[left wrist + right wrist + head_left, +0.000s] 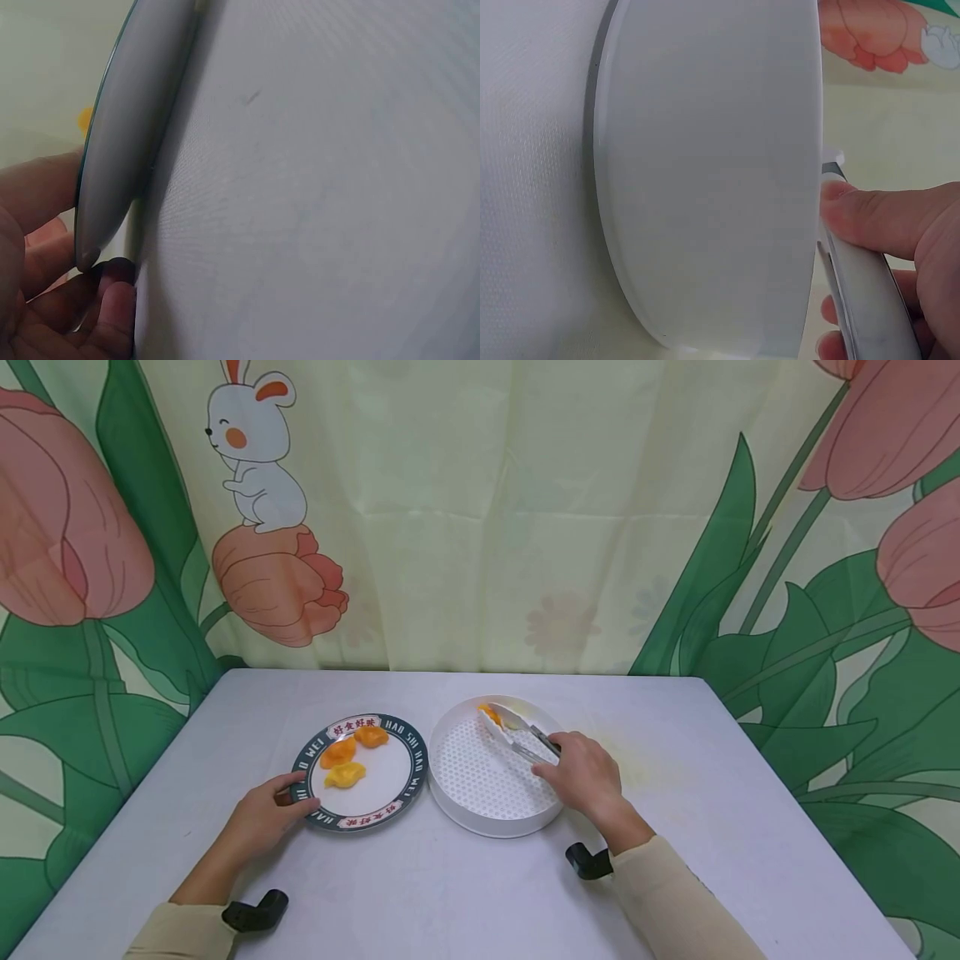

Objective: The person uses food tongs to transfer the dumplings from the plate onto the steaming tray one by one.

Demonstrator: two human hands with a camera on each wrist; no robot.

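My left hand [264, 818] grips the near left rim of a round plate [390, 777] with a dark lettered border. In the left wrist view, fingers lie on both sides of the plate's edge [127, 127]. Three dumplings, two orange [338, 752] and one yellow [345, 775], sit on the plate's left half. My right hand [585, 777] holds metal tongs [534, 737] over a round white steamer tray [480, 777] with a perforated base. At the tongs' tips, by the tray's far side, is an orange dumpling [491, 715], partly covered by the tips.
Plate and tray stand side by side on a white-covered table [465, 893]. The tray's tall side wall [705, 172] fills much of the right wrist view. Behind the table hangs a curtain [480, 527] printed with tulips and a rabbit.
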